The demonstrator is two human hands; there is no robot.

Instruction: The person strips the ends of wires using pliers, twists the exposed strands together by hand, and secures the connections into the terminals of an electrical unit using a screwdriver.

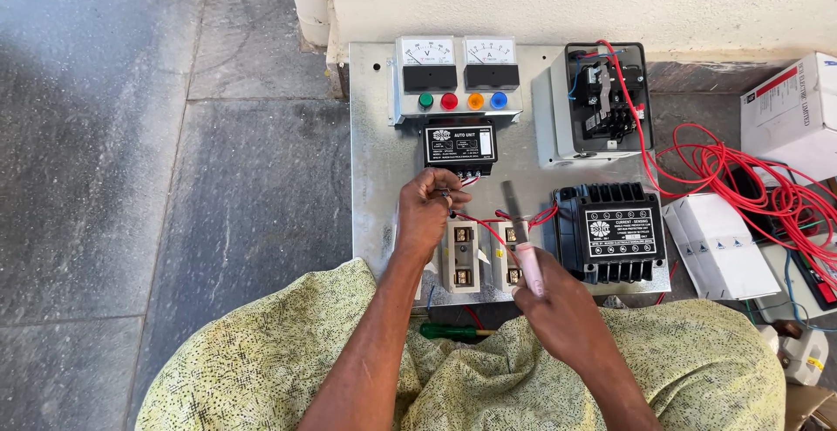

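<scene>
Wiring a grey metal control panel (375, 178)

Left hand (425, 213) pinches thin red wire (479, 226); right hand (558, 305) grips pink-handled screwdriver (521, 239), likely tightening next.

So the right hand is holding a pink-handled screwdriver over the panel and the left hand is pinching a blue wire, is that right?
Not quite. In the head view the left hand pinches a red wire, not a blue one. The right hand does hold the pink-handled screwdriver over the panel.
</scene>
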